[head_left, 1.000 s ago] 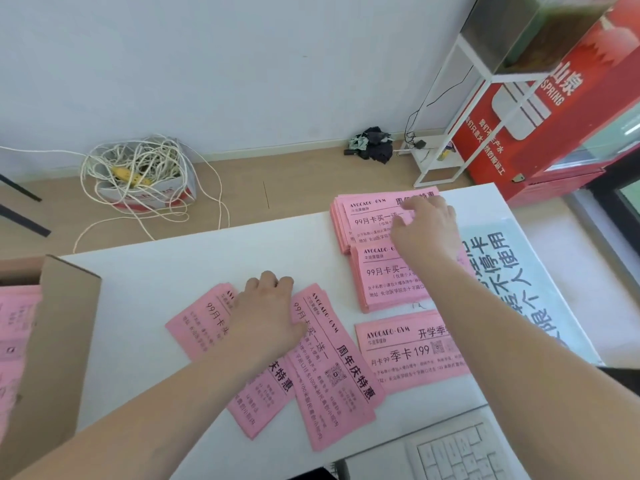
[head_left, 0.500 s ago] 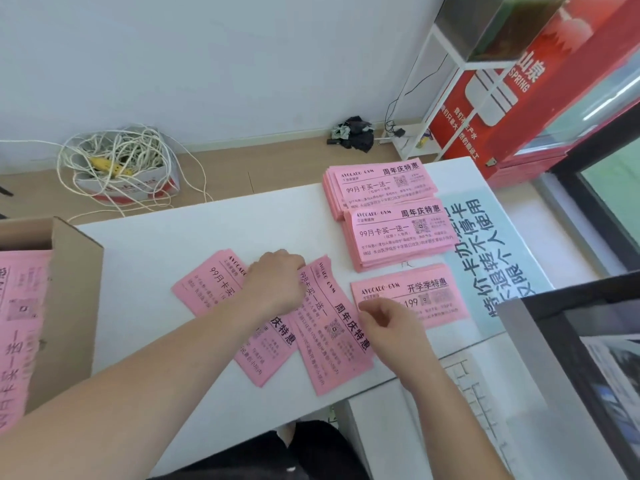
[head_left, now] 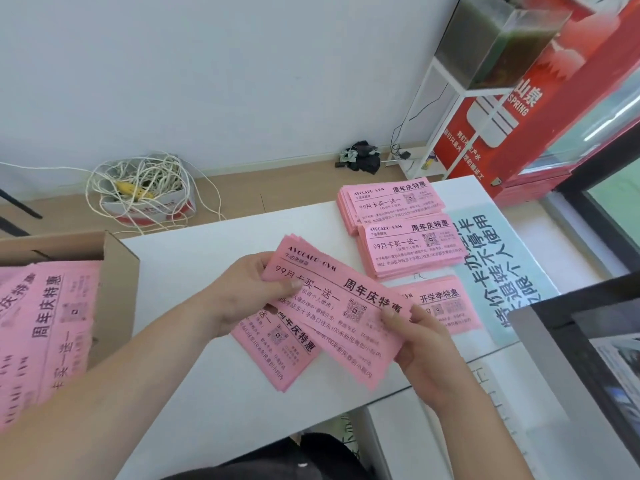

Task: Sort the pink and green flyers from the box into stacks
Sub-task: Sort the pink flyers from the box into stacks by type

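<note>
Pink flyers [head_left: 332, 306], a thin bundle, held above the table [head_left: 207, 258] between both hands. Left hand [head_left: 249, 292] pinches the upper-left end, thumb on the print, fingers curled under. Right hand [head_left: 419, 341] grips the lower-right end the same way. Bundle tilted, sheets fanned at the lower edge, not squared. Under it, loose flyers [head_left: 277, 355] lie skewed on the table, partly covered.

Step in hand, as I read it: square the bundle, check the headline, set it on the matching stack. To do it well, tap the edges even before moving and keep both thumbs down so the thin sheets do not slide apart. The headline matches the far stack [head_left: 391, 202] and the middle stack [head_left: 412, 247]. The near stack [head_left: 446, 303] carries a different title. So the bundle belongs on one of the first two, laid edge to edge.

No green flyers visible. Box [head_left: 117, 282] at left holds many more pink sheets [head_left: 45, 323], so sorting looks far from done.
</note>
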### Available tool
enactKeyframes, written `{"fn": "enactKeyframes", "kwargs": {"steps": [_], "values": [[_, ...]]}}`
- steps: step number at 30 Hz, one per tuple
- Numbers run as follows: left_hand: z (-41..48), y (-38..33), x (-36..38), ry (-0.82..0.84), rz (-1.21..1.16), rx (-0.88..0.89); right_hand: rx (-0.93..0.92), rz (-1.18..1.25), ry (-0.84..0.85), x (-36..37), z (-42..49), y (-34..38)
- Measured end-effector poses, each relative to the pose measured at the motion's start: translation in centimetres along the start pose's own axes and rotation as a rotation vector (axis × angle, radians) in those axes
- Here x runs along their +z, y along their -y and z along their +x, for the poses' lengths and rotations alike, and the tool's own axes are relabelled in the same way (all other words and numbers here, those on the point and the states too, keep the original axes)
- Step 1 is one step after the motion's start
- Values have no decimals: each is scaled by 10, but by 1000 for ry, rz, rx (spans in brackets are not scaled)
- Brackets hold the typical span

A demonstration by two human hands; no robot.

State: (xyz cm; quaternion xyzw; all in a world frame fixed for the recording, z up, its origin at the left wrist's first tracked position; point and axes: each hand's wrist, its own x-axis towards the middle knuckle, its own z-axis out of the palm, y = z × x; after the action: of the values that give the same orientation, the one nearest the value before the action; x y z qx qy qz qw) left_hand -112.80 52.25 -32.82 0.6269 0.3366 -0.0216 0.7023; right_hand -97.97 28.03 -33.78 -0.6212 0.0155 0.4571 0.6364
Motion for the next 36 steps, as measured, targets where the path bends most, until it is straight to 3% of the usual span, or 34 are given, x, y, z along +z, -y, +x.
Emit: {"fn": "enactKeyframes", "kwargs": {"steps": [3, 12, 19, 23, 27, 31, 36], "values": [[-9, 14, -6, -33, -76, -7, -37, 46, 13, 10, -1, -1], [-41, 34, -21, -156, 30, 87, -210, -193, -40, 41, 5, -10], [-55, 87, -25, -359, 95, 25, -221, -348, -139, 58, 2, -76], [-56, 96, -20, -509, 131, 91, -209, -455, -192, 56, 0, -85], [-60, 107, -13, -455, 150, 82, -137, -498, -196, 62, -7, -84], [-73, 108, -7, -565, 36, 90, -153, -501, -247, 66, -16, -83], [-73, 103, -16, -608, 90, 31, -111, -493, -138, 83, -26, -82]]}}
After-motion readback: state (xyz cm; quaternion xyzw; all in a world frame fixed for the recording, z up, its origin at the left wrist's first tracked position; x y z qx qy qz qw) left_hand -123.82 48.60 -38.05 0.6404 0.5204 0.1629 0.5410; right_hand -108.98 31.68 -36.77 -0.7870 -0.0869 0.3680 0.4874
